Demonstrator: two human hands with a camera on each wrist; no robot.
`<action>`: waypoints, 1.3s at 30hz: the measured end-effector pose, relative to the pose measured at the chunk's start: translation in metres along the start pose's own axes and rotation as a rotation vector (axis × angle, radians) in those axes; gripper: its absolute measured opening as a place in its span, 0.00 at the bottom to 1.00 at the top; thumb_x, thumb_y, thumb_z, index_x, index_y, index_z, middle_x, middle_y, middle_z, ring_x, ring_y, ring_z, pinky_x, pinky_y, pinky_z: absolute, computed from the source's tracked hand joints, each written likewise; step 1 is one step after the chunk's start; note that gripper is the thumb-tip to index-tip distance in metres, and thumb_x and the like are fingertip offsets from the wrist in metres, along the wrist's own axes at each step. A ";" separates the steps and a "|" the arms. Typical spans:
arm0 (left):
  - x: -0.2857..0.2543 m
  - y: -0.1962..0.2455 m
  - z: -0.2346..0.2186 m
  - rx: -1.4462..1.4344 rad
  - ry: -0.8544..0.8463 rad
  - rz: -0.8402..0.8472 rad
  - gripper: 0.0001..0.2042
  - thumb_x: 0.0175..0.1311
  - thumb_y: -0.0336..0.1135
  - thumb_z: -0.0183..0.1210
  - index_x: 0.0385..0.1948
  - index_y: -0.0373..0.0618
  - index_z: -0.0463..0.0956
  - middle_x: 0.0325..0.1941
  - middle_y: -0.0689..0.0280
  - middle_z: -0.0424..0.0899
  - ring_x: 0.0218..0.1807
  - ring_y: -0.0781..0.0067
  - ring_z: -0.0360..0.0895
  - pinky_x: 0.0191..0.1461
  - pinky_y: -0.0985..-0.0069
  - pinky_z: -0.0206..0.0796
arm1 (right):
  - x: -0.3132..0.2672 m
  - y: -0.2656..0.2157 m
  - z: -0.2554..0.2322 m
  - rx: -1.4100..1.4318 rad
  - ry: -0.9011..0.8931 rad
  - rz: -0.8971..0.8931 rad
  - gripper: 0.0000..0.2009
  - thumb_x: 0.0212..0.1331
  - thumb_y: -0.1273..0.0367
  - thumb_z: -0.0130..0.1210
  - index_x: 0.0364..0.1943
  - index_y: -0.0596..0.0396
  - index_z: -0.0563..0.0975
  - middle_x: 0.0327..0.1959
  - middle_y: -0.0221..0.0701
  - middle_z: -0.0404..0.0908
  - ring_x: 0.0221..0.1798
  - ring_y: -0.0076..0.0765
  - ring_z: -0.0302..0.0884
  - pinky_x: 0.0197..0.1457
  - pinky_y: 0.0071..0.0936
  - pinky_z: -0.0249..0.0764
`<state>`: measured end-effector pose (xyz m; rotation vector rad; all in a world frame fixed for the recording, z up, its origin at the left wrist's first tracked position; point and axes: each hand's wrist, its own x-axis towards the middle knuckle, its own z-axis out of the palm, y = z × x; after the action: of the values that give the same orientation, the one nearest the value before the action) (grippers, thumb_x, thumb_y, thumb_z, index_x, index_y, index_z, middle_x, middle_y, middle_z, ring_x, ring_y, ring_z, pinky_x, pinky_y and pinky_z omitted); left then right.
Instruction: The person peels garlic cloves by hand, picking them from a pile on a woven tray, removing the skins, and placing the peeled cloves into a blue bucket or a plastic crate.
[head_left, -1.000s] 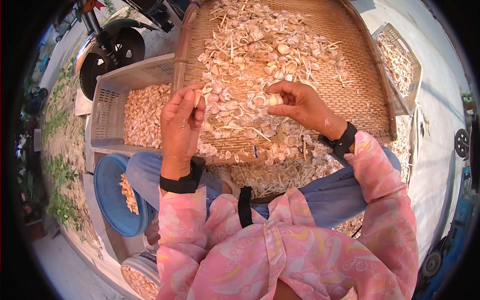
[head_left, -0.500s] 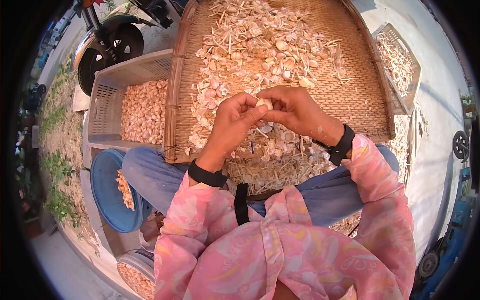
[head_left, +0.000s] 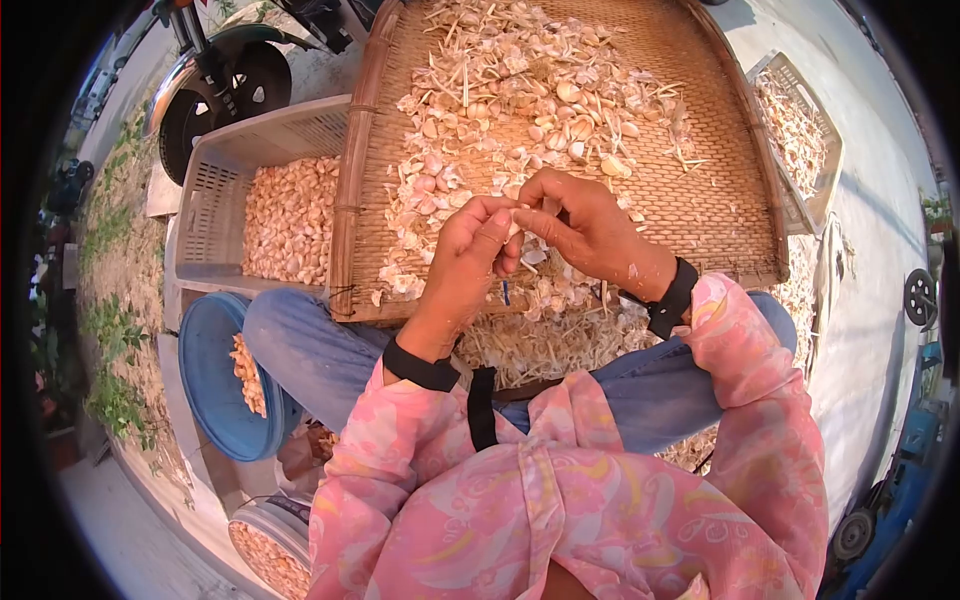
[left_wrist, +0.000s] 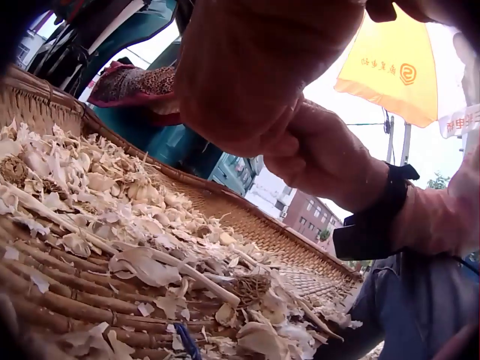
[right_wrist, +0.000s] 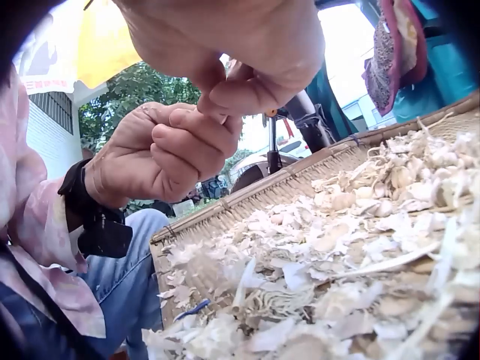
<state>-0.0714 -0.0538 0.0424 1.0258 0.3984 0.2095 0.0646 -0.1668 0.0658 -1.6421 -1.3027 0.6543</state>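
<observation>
Over the near part of a woven bamboo tray (head_left: 735, 215), my two hands meet at the fingertips. A pale garlic clove (head_left: 515, 229) shows between them, mostly covered by fingers. The left hand (head_left: 468, 245) grips it between thumb and curled fingers. From the other side the right hand (head_left: 592, 232) pinches at the same clove with thumb and forefinger. Below and beyond the hands, loose garlic cloves (head_left: 580, 127), papery skins (left_wrist: 142, 266) and dry stalks (left_wrist: 191, 274) lie spread on the tray. In the right wrist view the left hand's fingers are curled and the clove is hidden.
Left of the tray stands a plastic crate (head_left: 210, 205) of cloves. A blue bucket (head_left: 205, 375) with some cloves is by the left knee, with another bucket (head_left: 290, 530) of cloves below it. A crate (head_left: 825, 190) of garlic waste stands right. A vehicle wheel (head_left: 185, 130) is at upper left.
The hands, apart a second ago with garlic in each, have come together over the tray. A larger pale garlic piece now lies on the tray beyond the right hand. The fingers have closed further around the clove.
</observation>
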 end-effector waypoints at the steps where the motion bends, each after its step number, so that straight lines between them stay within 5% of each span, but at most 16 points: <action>1: 0.001 -0.004 0.001 -0.019 -0.013 0.011 0.10 0.67 0.37 0.47 0.41 0.40 0.69 0.24 0.72 0.69 0.24 0.84 0.63 0.28 0.86 0.57 | 0.002 0.008 0.004 -0.105 0.096 -0.213 0.08 0.62 0.66 0.50 0.33 0.56 0.70 0.19 0.20 0.68 0.21 0.14 0.63 0.23 0.14 0.60; 5: -0.002 -0.006 0.009 -0.301 -0.062 -0.038 0.11 0.67 0.35 0.46 0.43 0.38 0.67 0.22 0.71 0.65 0.23 0.83 0.60 0.26 0.86 0.53 | -0.005 -0.008 0.000 0.523 0.057 0.245 0.11 0.64 0.63 0.47 0.29 0.56 0.71 0.17 0.20 0.65 0.20 0.13 0.59 0.22 0.13 0.56; 8: -0.007 -0.003 0.011 -0.425 -0.088 -0.064 0.10 0.67 0.35 0.46 0.42 0.37 0.67 0.23 0.70 0.64 0.24 0.83 0.59 0.26 0.86 0.53 | 0.003 0.018 -0.010 0.354 0.009 0.288 0.15 0.64 0.60 0.48 0.25 0.57 0.72 0.16 0.21 0.67 0.20 0.15 0.61 0.23 0.16 0.59; 12: -0.027 0.020 0.004 -0.395 -0.091 -0.095 0.10 0.67 0.35 0.47 0.41 0.37 0.67 0.24 0.70 0.64 0.25 0.83 0.60 0.26 0.86 0.53 | -0.001 0.037 -0.026 -0.764 -0.072 0.288 0.14 0.56 0.59 0.55 0.27 0.58 0.76 0.17 0.31 0.74 0.22 0.33 0.71 0.29 0.32 0.67; 13: -0.036 0.030 -0.003 -0.353 -0.081 -0.102 0.10 0.67 0.35 0.47 0.41 0.36 0.67 0.24 0.70 0.64 0.25 0.83 0.60 0.26 0.86 0.53 | -0.004 0.037 -0.027 -0.763 -0.064 0.270 0.14 0.55 0.60 0.55 0.28 0.58 0.76 0.18 0.31 0.74 0.24 0.34 0.72 0.30 0.32 0.67; 17: -0.091 0.074 -0.050 0.055 0.192 0.130 0.11 0.67 0.37 0.47 0.38 0.37 0.69 0.20 0.72 0.65 0.22 0.84 0.59 0.25 0.87 0.52 | 0.016 0.046 -0.005 -0.404 -0.125 0.285 0.15 0.51 0.59 0.57 0.33 0.57 0.75 0.30 0.42 0.78 0.35 0.46 0.76 0.40 0.39 0.69; 18: -0.105 0.084 -0.065 0.148 0.331 0.170 0.10 0.67 0.37 0.47 0.37 0.38 0.70 0.20 0.72 0.65 0.21 0.85 0.59 0.25 0.87 0.51 | 0.035 0.037 0.013 -0.336 -0.141 0.285 0.14 0.53 0.60 0.57 0.34 0.58 0.74 0.29 0.36 0.76 0.33 0.34 0.73 0.37 0.30 0.68; 19: -0.118 0.092 -0.082 0.240 0.463 0.212 0.10 0.67 0.37 0.47 0.36 0.39 0.70 0.19 0.72 0.65 0.21 0.85 0.58 0.24 0.87 0.51 | 0.058 0.031 0.037 -0.188 -0.059 0.101 0.16 0.55 0.58 0.56 0.35 0.59 0.74 0.30 0.35 0.76 0.33 0.32 0.73 0.37 0.30 0.69; 20: -0.131 0.099 -0.105 0.371 0.576 0.214 0.09 0.66 0.36 0.47 0.35 0.41 0.72 0.19 0.73 0.67 0.21 0.86 0.59 0.24 0.88 0.51 | 0.082 -0.017 0.052 0.217 -0.166 0.363 0.17 0.57 0.57 0.54 0.36 0.59 0.74 0.32 0.35 0.76 0.32 0.32 0.75 0.36 0.30 0.71; 21: -0.146 0.105 -0.129 0.499 0.698 0.220 0.09 0.66 0.36 0.47 0.34 0.42 0.73 0.20 0.73 0.68 0.21 0.88 0.60 0.24 0.89 0.51 | 0.106 -0.032 0.075 0.376 -0.141 0.177 0.17 0.59 0.57 0.53 0.38 0.59 0.74 0.34 0.35 0.77 0.30 0.34 0.77 0.33 0.30 0.73; 24: -0.203 0.101 -0.209 0.949 0.977 0.134 0.10 0.65 0.35 0.49 0.33 0.39 0.74 0.22 0.70 0.72 0.24 0.82 0.66 0.29 0.84 0.58 | 0.159 -0.022 0.079 -0.068 -0.033 -0.325 0.11 0.53 0.64 0.55 0.32 0.59 0.75 0.30 0.40 0.78 0.28 0.47 0.77 0.33 0.37 0.71; 26: -0.242 0.081 -0.261 1.359 1.014 0.029 0.10 0.64 0.35 0.50 0.34 0.36 0.74 0.24 0.67 0.74 0.26 0.78 0.69 0.32 0.81 0.61 | 0.161 0.015 0.032 -0.511 -0.118 -0.140 0.08 0.49 0.68 0.55 0.30 0.57 0.75 0.29 0.39 0.78 0.33 0.49 0.76 0.35 0.40 0.71; 28: -0.236 0.089 -0.253 1.360 0.964 0.023 0.11 0.63 0.35 0.51 0.35 0.34 0.74 0.25 0.65 0.75 0.28 0.74 0.71 0.34 0.78 0.63 | 0.139 0.050 0.000 -0.863 -0.207 0.090 0.06 0.45 0.71 0.55 0.28 0.56 0.75 0.29 0.40 0.78 0.35 0.50 0.76 0.36 0.41 0.70; 31: -0.168 0.112 -0.196 1.221 0.967 0.240 0.10 0.62 0.33 0.51 0.36 0.34 0.74 0.26 0.63 0.77 0.29 0.75 0.71 0.35 0.78 0.63 | 0.108 0.087 -0.005 -0.967 -0.278 0.054 0.06 0.44 0.72 0.54 0.28 0.55 0.76 0.28 0.39 0.78 0.35 0.50 0.76 0.37 0.41 0.71; 37: -0.011 0.105 -0.086 1.225 0.316 0.262 0.09 0.58 0.30 0.53 0.38 0.36 0.74 0.29 0.58 0.78 0.32 0.69 0.74 0.36 0.73 0.64 | 0.082 0.080 -0.020 -0.809 -0.211 0.112 0.05 0.47 0.75 0.50 0.29 0.57 0.76 0.29 0.42 0.77 0.35 0.51 0.75 0.37 0.39 0.71; 39: 0.041 0.073 -0.069 1.319 0.210 0.436 0.09 0.55 0.29 0.54 0.37 0.37 0.74 0.32 0.50 0.78 0.33 0.56 0.76 0.37 0.67 0.66 | 0.070 0.085 -0.030 -0.722 -0.139 0.039 0.05 0.48 0.75 0.51 0.30 0.59 0.75 0.28 0.41 0.76 0.33 0.49 0.74 0.36 0.38 0.70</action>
<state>-0.0614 0.0518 0.0644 2.4086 0.4983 0.4695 0.1496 -0.1128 0.0129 -2.2241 -1.7380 0.3303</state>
